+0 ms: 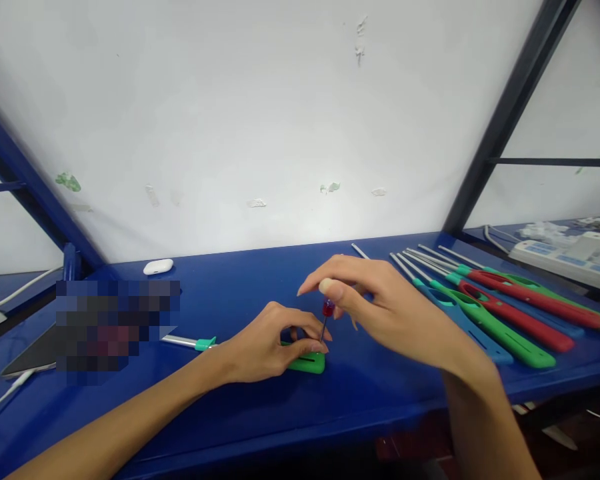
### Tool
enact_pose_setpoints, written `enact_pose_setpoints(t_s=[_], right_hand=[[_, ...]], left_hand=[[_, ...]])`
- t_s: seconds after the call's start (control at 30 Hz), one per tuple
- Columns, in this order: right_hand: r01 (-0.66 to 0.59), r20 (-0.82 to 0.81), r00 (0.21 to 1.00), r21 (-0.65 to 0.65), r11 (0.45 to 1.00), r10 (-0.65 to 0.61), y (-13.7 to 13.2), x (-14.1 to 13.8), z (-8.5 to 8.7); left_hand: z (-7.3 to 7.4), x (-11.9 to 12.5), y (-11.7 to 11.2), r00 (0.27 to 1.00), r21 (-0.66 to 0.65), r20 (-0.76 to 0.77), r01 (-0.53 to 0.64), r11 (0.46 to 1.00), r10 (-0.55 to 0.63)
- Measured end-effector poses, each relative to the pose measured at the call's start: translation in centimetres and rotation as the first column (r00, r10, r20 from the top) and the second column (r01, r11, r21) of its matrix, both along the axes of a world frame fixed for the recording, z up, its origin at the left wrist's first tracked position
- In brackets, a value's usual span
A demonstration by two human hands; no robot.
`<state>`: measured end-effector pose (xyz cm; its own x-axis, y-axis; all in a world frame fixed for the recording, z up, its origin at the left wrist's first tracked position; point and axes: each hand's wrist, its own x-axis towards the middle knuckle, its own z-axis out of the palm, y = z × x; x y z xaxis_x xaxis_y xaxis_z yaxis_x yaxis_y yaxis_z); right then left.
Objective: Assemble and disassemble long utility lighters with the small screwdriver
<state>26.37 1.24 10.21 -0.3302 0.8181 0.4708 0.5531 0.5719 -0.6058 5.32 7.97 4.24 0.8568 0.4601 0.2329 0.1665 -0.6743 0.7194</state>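
My left hand (273, 341) rests on the blue shelf (360, 393) with its fingers closed on a green long-nosed lighter (307, 363), whose metal tube and teal collar (190, 343) stick out to the left. My right hand (380, 300) hovers just above and to the right, pinching the red top of a thin screwdriver (327, 316). The screwdriver stands upright with its tip down on the green lighter body.
A row of several red, green and blue lighters (500, 307) lies at the right. A white earbud case (158, 267) sits at the back left, a phone (35, 353) at the left, and a white power strip (565, 257) at the far right. Dark frame posts rise on both sides.
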Motion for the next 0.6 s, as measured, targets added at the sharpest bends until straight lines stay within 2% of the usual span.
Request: enact_pose_setpoints(t_s=[0.07, 0.17, 0.37, 0.6], right_hand=[[-0.107, -0.047, 0.994, -0.106, 0.989, 0.103, -0.33, 0.54, 0.21], [-0.164, -0.084, 0.985, -0.189, 0.968, 0.150, -0.33, 1.01, 0.22], [-0.016, -0.012, 1.000, -0.110, 0.994, 0.015, 0.06, 0.72, 0.20], [0.067, 0.043, 0.997, -0.058, 0.996, -0.064, 0.29, 0.09, -0.12]], left_hand=[[0.04, -0.02, -0.01, 1.000, 0.010, 0.002, 0.007, 1.000, -0.007], [0.00, -0.03, -0.07, 1.000, 0.015, -0.003, 0.002, 1.000, -0.002], [-0.09, -0.02, -0.19, 1.000, 0.017, -0.017, -0.020, 1.000, 0.021], [0.35, 0.01, -0.23, 0.999, 0.026, -0.045, -0.015, 1.000, 0.016]])
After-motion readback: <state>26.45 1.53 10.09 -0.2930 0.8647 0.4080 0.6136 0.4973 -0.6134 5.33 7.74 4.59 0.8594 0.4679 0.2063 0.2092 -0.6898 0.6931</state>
